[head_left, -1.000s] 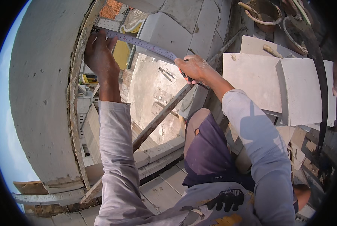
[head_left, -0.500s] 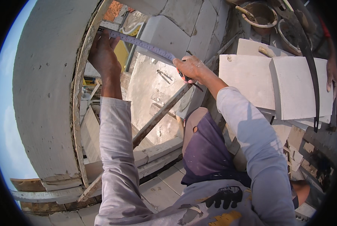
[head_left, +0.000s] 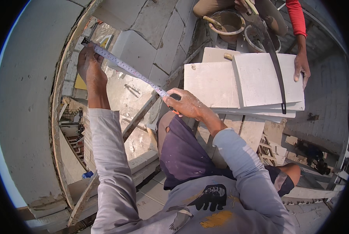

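Note:
A tape measure's pale blade (head_left: 124, 68) stretches between my two hands, sloping down to the right. My left hand (head_left: 91, 70) pinches it near the dark hook end, close to the wooden strip (head_left: 61, 84) along the big grey panel (head_left: 24, 105). The black and orange case is partly hidden in the closed fingers of my right hand (head_left: 189, 104), above my knee. Just right of that hand lie stacked white blocks (head_left: 213, 84).
A co-worker's hand (head_left: 301, 70), below a red sleeve, rests on the upper block (head_left: 260, 78); their other hand holds a handsaw (head_left: 274, 58). Mortar buckets (head_left: 226, 33) stand beyond. A slanting wooden bar (head_left: 141, 115) crosses beside my knee. Pliers (head_left: 132, 90) lie lower down.
The view has swung right, bringing the co-worker's sleeve and hands into sight. The tape's hook end, formerly hidden by the wooden strip, now shows past my left fingers. Both hands still hold the tape.

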Available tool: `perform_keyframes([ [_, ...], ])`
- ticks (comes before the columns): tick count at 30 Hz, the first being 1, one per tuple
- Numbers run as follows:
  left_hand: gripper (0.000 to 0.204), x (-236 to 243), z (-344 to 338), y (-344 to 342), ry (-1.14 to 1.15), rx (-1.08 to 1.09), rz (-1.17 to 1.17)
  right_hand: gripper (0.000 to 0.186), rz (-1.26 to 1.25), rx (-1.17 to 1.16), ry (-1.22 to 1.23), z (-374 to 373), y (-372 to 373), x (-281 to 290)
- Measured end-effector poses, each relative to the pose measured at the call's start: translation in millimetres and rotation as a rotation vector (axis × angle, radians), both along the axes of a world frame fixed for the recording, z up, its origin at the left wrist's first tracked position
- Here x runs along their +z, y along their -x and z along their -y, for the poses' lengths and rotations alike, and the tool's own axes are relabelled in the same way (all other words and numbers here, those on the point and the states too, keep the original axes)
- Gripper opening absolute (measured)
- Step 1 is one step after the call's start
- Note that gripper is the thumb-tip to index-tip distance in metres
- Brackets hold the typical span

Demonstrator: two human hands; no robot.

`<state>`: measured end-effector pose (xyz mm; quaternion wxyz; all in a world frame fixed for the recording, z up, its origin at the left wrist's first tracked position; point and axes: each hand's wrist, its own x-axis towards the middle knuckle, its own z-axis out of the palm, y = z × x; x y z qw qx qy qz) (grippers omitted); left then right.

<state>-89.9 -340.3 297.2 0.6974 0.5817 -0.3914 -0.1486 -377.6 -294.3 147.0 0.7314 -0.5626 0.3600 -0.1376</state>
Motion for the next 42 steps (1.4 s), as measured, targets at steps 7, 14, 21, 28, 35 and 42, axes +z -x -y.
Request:
perform_keyframes([
  [7, 0.039, -46, -35, 117, -0.202, -0.262, -0.417, 0.065, -0.032, -0.259, 0.174, -115, 118, 8],
  [14, 0.043, -139, -149, 232, -0.548, -0.548, -0.746, 0.08, -0.256, -0.39, -0.053, -165, 137, 22],
  [21, 0.036, -159, -246, 264, -0.781, -0.635, -1.217, 0.072, -0.236, -0.17, 0.01, -212, 149, 4],
  [28, 0.047, -188, -273, 255, -0.808, -1.083, -0.75, 0.079, -0.379, -0.402, 0.251, -171, 219, 15],
  [35, 0.054, -155, -252, 274, -0.889, -1.439, -0.248, 0.055, -0.115, -0.916, 0.359, -116, 235, 123],
  [42, 0.047, -129, -236, 272, -1.058, -1.337, 0.03, 0.018, -0.099, -1.102, 0.474, -128, 256, 121],
])
